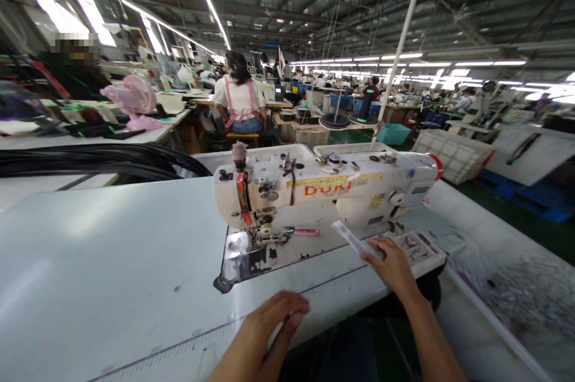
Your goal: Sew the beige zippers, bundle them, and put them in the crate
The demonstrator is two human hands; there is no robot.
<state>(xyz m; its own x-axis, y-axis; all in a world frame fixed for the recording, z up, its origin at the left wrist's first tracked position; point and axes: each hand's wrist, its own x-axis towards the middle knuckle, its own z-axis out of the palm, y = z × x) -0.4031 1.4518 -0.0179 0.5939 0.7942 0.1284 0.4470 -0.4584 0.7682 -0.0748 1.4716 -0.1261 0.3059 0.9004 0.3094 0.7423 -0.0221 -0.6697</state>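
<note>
A white industrial sewing machine [327,193] stands on a pale work table [112,262]. My left hand [265,334] lies flat at the table's near edge, fingers stretched out, holding nothing. My right hand [390,262] rests on the table just right of the machine's base, fingers closed on the near end of a flat white ruler-like strip [353,237] that reaches toward the machine. Pink-handled snips [299,231] lie on the metal plate beside the needle.
A bundle of black cables [103,160] runs along the table behind. A pink fan [132,100] stands at the left. A person in a pink apron [240,100] sits with their back to me. White bins [453,154] and blue pallets are at the right.
</note>
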